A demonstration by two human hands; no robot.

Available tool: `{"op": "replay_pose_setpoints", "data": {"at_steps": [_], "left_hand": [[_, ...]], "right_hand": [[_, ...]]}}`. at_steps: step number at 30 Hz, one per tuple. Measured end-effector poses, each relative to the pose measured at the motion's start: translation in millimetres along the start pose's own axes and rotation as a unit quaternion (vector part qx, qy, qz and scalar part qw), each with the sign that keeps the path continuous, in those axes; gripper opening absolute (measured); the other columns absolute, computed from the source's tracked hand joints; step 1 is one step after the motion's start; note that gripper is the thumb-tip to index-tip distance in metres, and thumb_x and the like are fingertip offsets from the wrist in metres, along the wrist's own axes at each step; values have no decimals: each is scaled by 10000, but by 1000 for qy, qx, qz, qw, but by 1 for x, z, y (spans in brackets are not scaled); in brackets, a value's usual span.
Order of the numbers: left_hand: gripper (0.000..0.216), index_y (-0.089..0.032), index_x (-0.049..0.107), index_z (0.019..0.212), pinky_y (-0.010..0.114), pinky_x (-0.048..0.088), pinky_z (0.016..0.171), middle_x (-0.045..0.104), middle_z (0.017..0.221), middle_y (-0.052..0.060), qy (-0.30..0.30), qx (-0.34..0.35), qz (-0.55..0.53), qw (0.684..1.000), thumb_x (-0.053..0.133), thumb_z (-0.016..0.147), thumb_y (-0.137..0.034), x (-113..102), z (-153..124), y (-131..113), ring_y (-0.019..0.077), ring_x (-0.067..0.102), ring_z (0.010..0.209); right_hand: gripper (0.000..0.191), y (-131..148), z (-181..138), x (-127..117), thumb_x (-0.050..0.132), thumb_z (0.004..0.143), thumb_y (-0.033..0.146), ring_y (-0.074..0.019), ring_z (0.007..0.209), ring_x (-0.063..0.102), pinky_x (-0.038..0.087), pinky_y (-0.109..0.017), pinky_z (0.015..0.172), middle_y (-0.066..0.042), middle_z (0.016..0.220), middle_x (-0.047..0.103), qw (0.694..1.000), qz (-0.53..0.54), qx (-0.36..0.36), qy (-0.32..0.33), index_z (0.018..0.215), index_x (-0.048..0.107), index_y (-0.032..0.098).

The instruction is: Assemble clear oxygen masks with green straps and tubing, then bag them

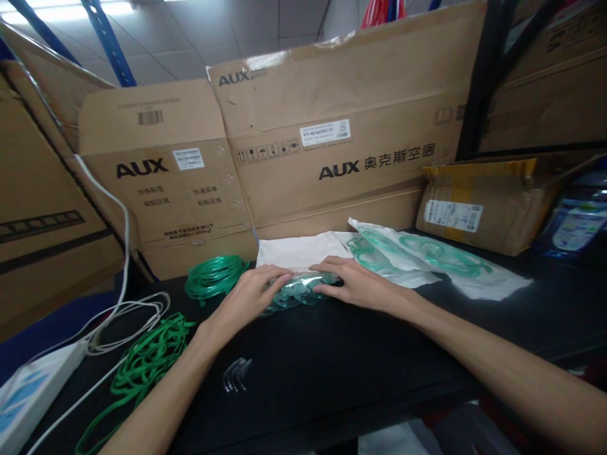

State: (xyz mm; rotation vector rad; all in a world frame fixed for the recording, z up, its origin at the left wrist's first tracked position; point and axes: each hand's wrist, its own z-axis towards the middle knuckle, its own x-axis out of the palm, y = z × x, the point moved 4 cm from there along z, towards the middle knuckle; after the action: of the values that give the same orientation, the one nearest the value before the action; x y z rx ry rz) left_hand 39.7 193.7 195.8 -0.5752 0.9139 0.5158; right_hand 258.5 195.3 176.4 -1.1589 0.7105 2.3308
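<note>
A row of clear, green-tinted plastic cup-like pieces (303, 289) lies on the black table, close to its back. My left hand (258, 287) is closed around the left part of the row, thumb and fingers pointing right. At the other end, my right hand (348, 282) grips the pieces between thumb and fingers. Their exact kind is hard to make out, since my fingers cover part of them. Just behind the row lie white paper-like pouches (298, 249). A coil of green tubing (214, 277) rests beside my left hand.
Green elastic cord (154, 354) lies left of my left forearm, near a white power strip (42, 392) and its cable. Small clear curved strips (237, 375) lie in front. Packed green tubing pouches (441, 256) are at right, before an open carton (478, 208). Cardboard panels (332, 183) stand behind.
</note>
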Motion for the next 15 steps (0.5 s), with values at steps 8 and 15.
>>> {"op": "replay_pose_setpoints", "data": {"at_steps": [8, 15], "left_hand": [[255, -250, 697, 1182, 341, 476, 969, 704, 1155, 41, 10, 54, 30, 998, 618, 981, -386, 3, -1, -2, 218, 635, 1093], [272, -253, 671, 1219, 357, 472, 989, 686, 1178, 51, 17, 58, 31, 998, 595, 992, -381, 8, -1, 0, 223, 619, 1119]], "right_hand": [[310, -5, 2, 1, 664, 953, 306, -259, 1053, 650, 493, -366, 928, -118, 1147, 664, 1000, 9, 0, 15, 1231, 676, 169], [281, -6, 2, 1, 713, 916, 269, -239, 1003, 642, 496, -340, 876, -93, 1114, 632, 1000, 10, 0, 1, 1180, 676, 182]]}}
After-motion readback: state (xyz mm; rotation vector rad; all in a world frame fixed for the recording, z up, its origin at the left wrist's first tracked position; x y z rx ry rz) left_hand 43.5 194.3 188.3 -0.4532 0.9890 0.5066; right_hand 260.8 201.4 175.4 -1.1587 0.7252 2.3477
